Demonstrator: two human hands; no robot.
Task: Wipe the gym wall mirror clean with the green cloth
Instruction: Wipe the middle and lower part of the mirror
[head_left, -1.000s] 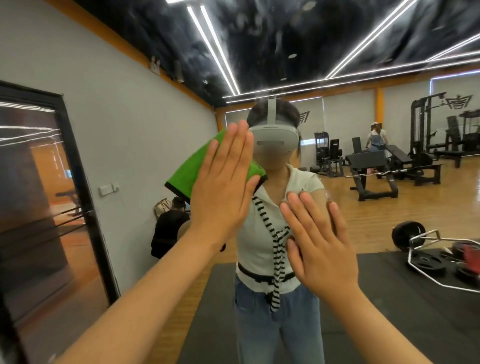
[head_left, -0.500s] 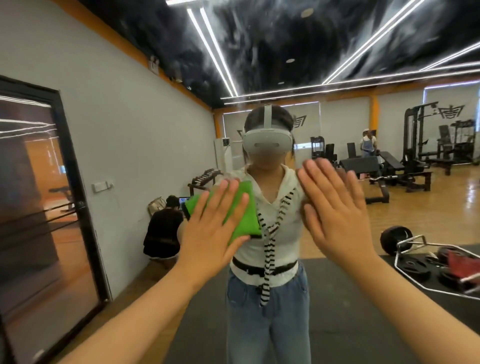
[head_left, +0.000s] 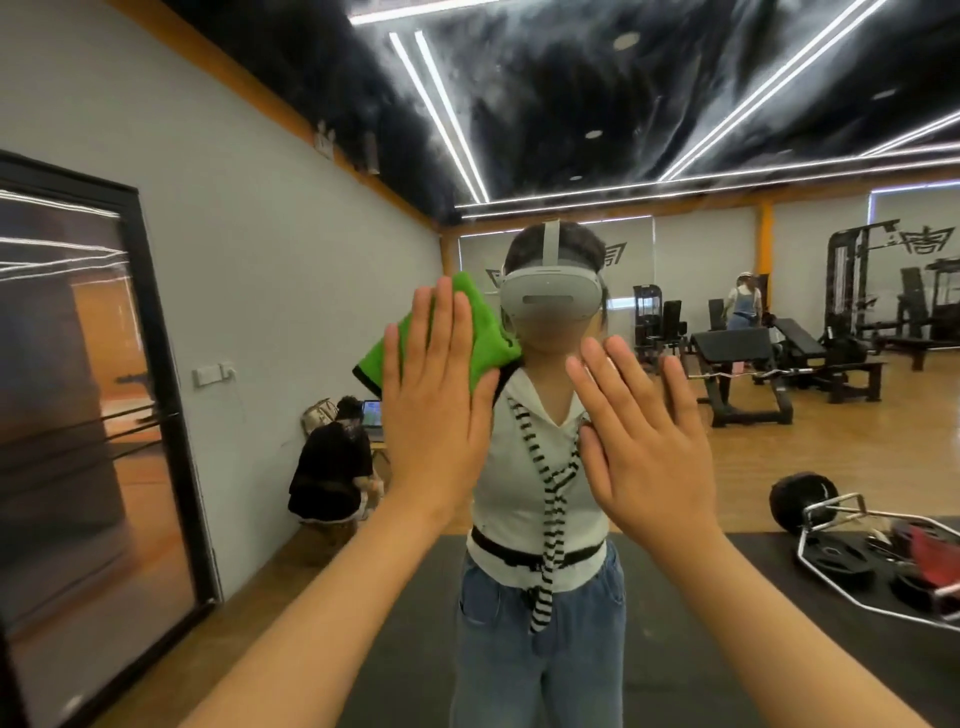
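Mirror (head_left: 727, 156) takes up nearly the whole view, giving back a gym: wood floor, a black mat (head_left: 395, 649), benches (head_left: 737, 348) far right, a bar (head_left: 810, 519) and plates (head_left: 831, 561) near right, light strips (head_left: 447, 119) on a dark ceiling, and a crouching person (head_left: 332, 467) by the left wall. A dark-framed glass door (head_left: 78, 415) stands at the left edge.

The left hand (head_left: 434, 410) lies flat, fingers straight and together, pressing the cloth (head_left: 488, 332) to the glass at about head height, left of the wearer's own reflection (head_left: 540, 467). The cloth sits bunched under the palm and fingers, its green folds sticking out above and to the right, a dark edge showing lower left. A flat palm likely spreads the pressure so more cloth rubs the glass at once.

The right hand (head_left: 649, 447) is raised beside it, well clear of the cloth, fingers straight and slightly spread, holding nothing. It seems placed as a brace against the glass, but whether it touches I cannot tell.

No smears or streaks show plainly, so how much glass is clean cannot be judged.
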